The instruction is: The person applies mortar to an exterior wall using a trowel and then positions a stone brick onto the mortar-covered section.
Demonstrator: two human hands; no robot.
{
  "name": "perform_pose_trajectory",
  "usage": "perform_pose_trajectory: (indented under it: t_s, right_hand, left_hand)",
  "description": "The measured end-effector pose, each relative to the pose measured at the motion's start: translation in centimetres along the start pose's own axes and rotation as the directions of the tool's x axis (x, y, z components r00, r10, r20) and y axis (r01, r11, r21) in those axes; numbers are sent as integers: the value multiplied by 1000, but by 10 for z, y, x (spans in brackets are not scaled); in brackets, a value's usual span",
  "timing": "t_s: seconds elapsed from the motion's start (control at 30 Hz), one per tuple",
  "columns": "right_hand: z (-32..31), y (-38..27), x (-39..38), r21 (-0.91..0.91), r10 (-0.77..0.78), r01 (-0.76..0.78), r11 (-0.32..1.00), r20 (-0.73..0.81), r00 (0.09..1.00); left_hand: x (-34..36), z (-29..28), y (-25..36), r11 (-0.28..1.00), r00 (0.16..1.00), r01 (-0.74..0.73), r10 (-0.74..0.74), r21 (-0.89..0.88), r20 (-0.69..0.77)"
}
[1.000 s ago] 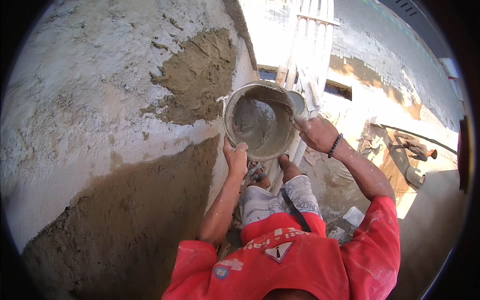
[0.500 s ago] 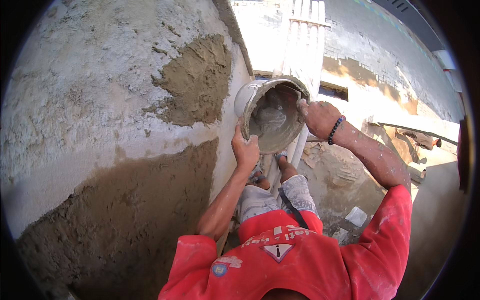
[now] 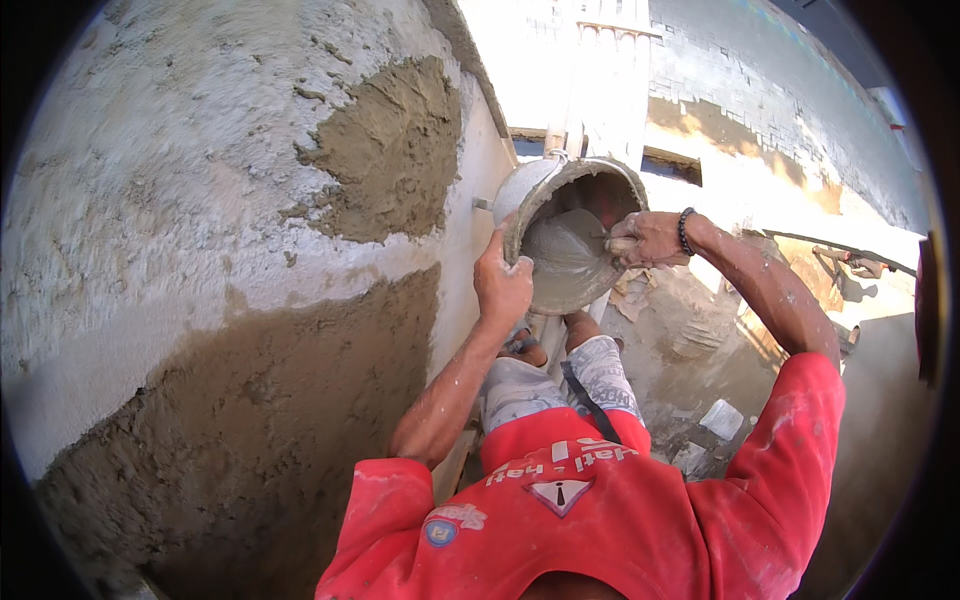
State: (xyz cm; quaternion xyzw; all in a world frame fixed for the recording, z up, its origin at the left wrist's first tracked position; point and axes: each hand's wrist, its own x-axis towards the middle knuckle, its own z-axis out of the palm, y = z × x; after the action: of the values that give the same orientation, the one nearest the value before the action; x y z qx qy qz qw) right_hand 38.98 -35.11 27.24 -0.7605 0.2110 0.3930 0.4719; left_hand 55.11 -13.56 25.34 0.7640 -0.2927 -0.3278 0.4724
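Observation:
A white bucket crusted with mortar is tipped with its mouth toward me. My left hand is closed on its left rim, thumb at the front edge. Wet grey mortar lies inside along the lower wall. At the right side of the mouth my right hand is closed round the handle of what looks like a trowel. Its mortar-coated blade reaches into the bucket and blends with the mix. A dark beaded bracelet circles the right wrist.
Left of me rises a rough wall with a fresh mortar patch and a wide brown plastered area lower down. Pale poles run away beyond the bucket. My feet stand below it. Rubble pieces lie far below on the right.
The bucket and both hands have shifted slightly right and nearer. My right hand has moved from the rim farther down across the mouth, and the blade now shows more plainly in the mortar.

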Motion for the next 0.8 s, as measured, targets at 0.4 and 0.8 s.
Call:
perform_pose_trajectory:
  t_s: [0.4,0.8]
  right_hand:
    - [103,30,52,590,-242,436,680,-381,892]
    - [116,11,65,817,-180,447,364,-409,895]
  left_hand:
    - [1,11,6,993,996,35,-44,-110,-80]
    - [25,35,-31,864,970,74,-179,-499,-167]
